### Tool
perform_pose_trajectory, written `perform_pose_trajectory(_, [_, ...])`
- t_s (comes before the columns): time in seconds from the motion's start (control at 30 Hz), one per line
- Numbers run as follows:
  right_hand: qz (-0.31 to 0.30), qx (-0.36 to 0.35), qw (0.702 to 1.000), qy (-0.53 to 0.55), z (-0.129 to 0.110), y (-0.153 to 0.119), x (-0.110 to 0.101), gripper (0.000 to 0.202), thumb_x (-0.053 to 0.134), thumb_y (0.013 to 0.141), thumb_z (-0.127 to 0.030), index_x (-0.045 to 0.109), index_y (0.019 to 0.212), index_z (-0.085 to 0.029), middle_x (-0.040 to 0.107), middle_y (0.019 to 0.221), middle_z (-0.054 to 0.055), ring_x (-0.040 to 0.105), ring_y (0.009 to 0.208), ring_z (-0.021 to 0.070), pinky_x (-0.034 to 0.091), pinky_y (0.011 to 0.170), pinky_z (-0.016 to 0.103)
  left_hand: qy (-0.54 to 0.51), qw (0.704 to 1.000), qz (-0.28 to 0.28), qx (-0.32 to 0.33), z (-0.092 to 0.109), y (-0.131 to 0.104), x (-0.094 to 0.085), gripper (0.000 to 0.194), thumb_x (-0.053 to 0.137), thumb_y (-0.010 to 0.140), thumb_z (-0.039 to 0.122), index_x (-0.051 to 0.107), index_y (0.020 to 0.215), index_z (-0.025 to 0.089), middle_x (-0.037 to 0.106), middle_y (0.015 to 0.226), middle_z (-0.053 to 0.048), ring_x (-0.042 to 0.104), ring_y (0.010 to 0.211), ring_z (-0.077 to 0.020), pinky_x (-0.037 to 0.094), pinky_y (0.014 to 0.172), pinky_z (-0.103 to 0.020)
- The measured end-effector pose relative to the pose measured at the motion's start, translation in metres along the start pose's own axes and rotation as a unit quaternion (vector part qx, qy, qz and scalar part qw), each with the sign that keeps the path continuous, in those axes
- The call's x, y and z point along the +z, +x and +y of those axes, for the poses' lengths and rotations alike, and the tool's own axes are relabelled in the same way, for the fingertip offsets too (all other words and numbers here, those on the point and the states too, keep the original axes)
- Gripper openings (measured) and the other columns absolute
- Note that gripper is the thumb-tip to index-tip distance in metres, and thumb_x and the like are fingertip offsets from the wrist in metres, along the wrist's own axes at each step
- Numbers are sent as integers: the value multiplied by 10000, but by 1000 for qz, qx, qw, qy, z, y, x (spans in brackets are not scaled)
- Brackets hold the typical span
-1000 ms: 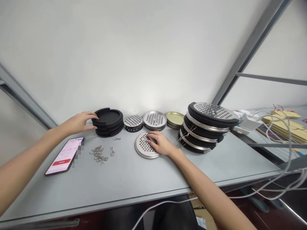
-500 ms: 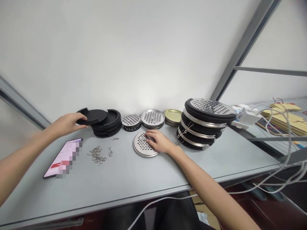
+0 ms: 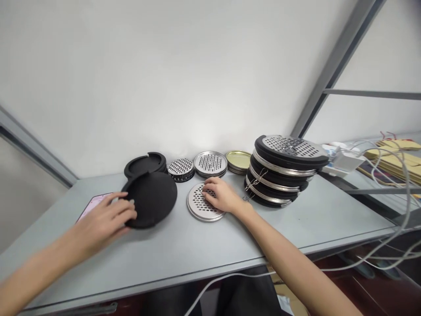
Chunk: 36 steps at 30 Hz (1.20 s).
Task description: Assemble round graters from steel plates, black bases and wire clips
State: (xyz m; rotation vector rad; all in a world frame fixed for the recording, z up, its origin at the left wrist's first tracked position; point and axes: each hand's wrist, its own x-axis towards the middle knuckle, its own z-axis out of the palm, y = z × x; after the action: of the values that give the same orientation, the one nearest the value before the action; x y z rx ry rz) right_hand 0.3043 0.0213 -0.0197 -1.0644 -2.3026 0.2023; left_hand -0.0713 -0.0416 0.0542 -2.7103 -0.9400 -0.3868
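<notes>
Tilted above the table's left side is a round black disc [image 3: 153, 199] with a raised, notched rim; my left hand [image 3: 107, 217] is closed on its left edge. Behind it stands a stack of similar black discs [image 3: 144, 163]. Across the slotted round metal disc [image 3: 201, 206], lying flat on the table, my right hand [image 3: 223, 195] rests with thumb and fingers apart, covering its upper right part. The small metal hooks left of centre are now hidden behind the black disc and left hand.
Along the wall are small grater-like discs [image 3: 180, 166], slotted metal discs [image 3: 210, 163] and gold-coloured lids [image 3: 238, 160]. A tall pile of black-and-metal rounds [image 3: 283, 171] leans at right. A phone [image 3: 94, 205] lies at left; white cables [image 3: 403, 193] hang beyond the right edge.
My left hand has lifted the black disc off its stack and brought it right and nearer, tilting it. The right hand stays on the metal disc.
</notes>
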Motion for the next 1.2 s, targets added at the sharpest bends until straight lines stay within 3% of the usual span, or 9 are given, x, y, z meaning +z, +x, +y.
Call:
perform_pose_trajectory(0.1, [-27,-57,997,41,-11,-3,1,298,616,870,-374,689,1091,-187,634,1166,113,607,1048,239,475,939,383,-31,999,-43,6,39,-9,0,141,525,878,208,597,947,307,648,925,-5,620,943,-223,427,1041,-468])
perform_pose_trajectory(0.17, [-40,-74,996,43,-19,-8,1,492,710,770,-482,658,1171,-201,572,1305,132,570,1156,285,443,998,432,-58,998,-36,2,57,-10,0,171,504,873,161,598,949,281,626,902,-22,614,902,-219,435,1024,-471])
perform_pose_trajectory(0.27, [-70,-77,994,17,-28,-23,0,798,770,645,-602,579,1293,-177,416,1478,194,450,1306,383,386,1053,531,-89,992,-87,36,78,-9,3,178,481,875,115,586,946,240,587,861,-25,579,773,-179,424,1022,-475])
perform_pose_trajectory(0.43, [-37,-39,999,-7,-27,-54,2,623,682,816,-459,539,1335,-146,477,1438,206,451,1333,336,396,1078,512,-118,986,-104,58,95,-9,18,121,506,882,121,576,919,212,553,855,-31,534,757,-176,417,1003,-486])
perform_pose_trajectory(0.57, [4,-17,999,-45,-24,-70,3,471,609,891,-362,563,1301,-134,573,1350,192,491,1313,314,413,1087,515,-138,985,-86,50,95,-1,26,51,574,896,194,603,936,209,560,884,-40,541,817,-190,430,992,-470])
perform_pose_trajectory(0.7, [85,2,994,-72,-19,-74,4,385,490,957,-320,575,1285,-137,604,1314,188,545,1266,301,451,1065,512,-153,987,-42,24,92,14,37,146,637,882,239,663,1026,245,583,943,-41,565,904,-201,403,1041,-474])
perform_pose_trajectory(0.87, [183,29,982,-43,-12,-74,5,407,381,990,-277,508,1364,-177,607,1324,142,587,1222,256,507,1018,453,-177,982,23,-63,88,35,70,277,651,875,236,676,1146,286,608,1086,-63,557,1053,-242,459,977,-458])
perform_pose_trajectory(1.0, [104,-39,991,-77,-19,-71,4,373,435,980,-315,578,1297,-180,634,1291,133,594,1210,268,502,1017,464,-231,968,38,-87,73,53,92,288,645,864,232,691,1144,282,579,1268,-80,532,1208,-259,438,1043,-457])
perform_pose_trajectory(1.2, [18,-105,988,-113,-27,-62,5,342,510,961,-281,610,1272,-179,632,1295,133,562,1249,292,487,1021,507,-299,947,26,-113,45,76,89,507,712,785,480,649,1215,219,648,1220,-100,620,1105,-267,481,1001,-421])
